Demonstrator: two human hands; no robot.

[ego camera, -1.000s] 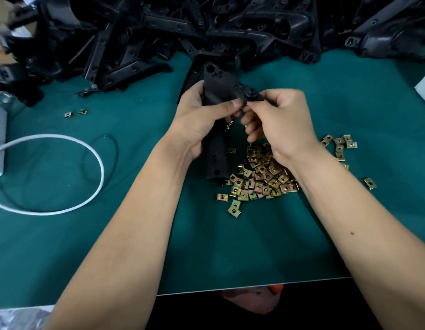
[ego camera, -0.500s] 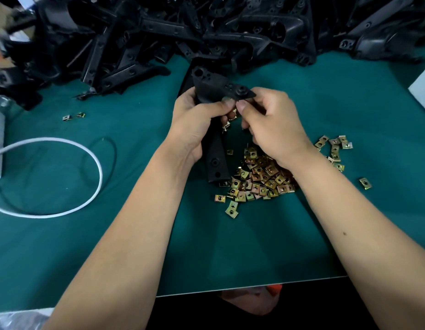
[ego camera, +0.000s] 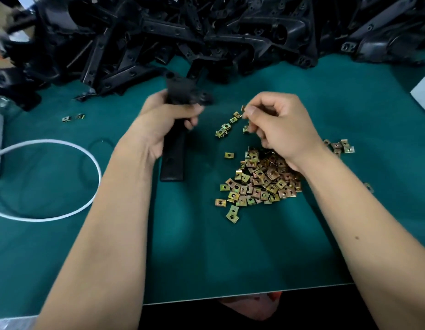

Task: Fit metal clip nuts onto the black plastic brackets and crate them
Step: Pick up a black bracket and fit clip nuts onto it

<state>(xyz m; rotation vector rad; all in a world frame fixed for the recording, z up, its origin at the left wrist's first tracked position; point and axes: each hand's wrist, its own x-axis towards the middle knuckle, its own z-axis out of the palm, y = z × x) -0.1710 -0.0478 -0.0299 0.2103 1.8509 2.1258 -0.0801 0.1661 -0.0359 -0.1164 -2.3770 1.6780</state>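
Right hand (ego camera: 281,126) has pulled off the long black plastic bracket (ego camera: 174,148), pinching a small brass-coloured metal clip nut (ego camera: 243,108); left hand (ego camera: 166,120) still grips bracket. Next nut likely.

Materials and surface finishes on the green work mat.

The mat (ego camera: 230,253) is a smooth, matt green sheet with a pale cut edge along its near side. The clip nuts (ego camera: 259,182) are thin stamped metal with a yellowish, iridescent plated sheen. The bracket (ego camera: 174,148) is matt black moulded plastic; the bracket heap (ego camera: 206,32) along the far edge shows semi-gloss highlights. The cable (ego camera: 64,148) has a smooth white sheath.
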